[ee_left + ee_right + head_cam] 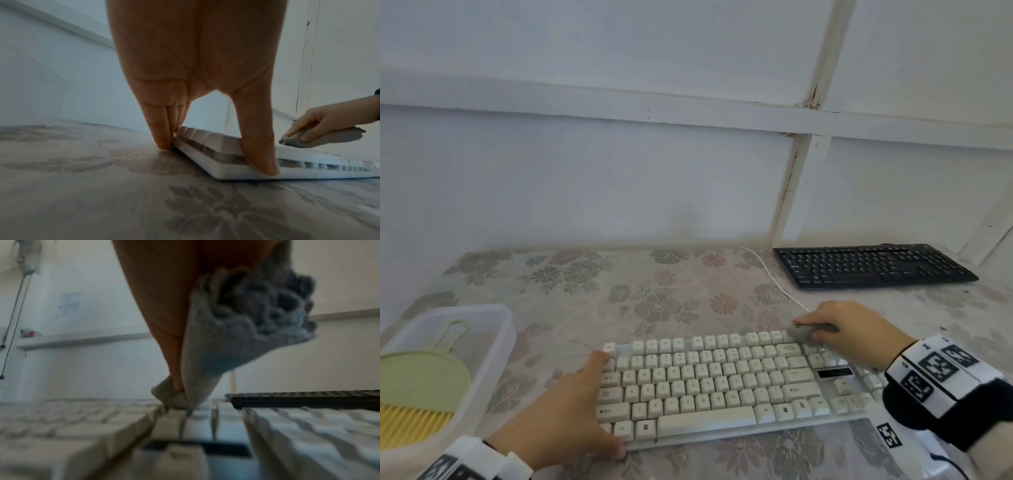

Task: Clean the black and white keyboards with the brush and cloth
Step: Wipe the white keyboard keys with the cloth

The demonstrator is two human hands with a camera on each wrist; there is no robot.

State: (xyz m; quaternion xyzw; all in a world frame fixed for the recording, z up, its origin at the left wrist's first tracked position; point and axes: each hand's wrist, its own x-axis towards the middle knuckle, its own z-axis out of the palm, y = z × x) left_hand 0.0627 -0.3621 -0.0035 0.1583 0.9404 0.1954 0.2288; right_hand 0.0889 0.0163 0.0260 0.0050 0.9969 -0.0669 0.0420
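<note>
Right now my right hand [849,327] has its fingers curled round a bunched grey microfibre cloth [812,330], pressing its folded tip onto the far right part of the cream-white plastic keyboard [726,383], near the end of the function-key row; my left hand [571,404] braces that keyboard's left end, thumb [261,155] flat against the near edge and fingers [162,138] straight down against the far corner, so that hand is spread and steadying, not clutching; the white keyboard lies just in front of me on the flower-patterned counter [654,291], its long axis running left to right between my two hands; that axis is what I judge the next wipe turns on, since the cloth sits at the right end and the uncovered rows stretch away leftward toward my bracing hand; the right hand is the nearer one for that sweep; the black flat keyboard [873,265] waits well apart at the far right by the wall, closer to my right side too, with the white cable [774,281] trailing between the two; the green-handled brush with yellow bristles [417,390] rests in the translucent plastic tub [493,329] at my far left, out of either hand.
</note>
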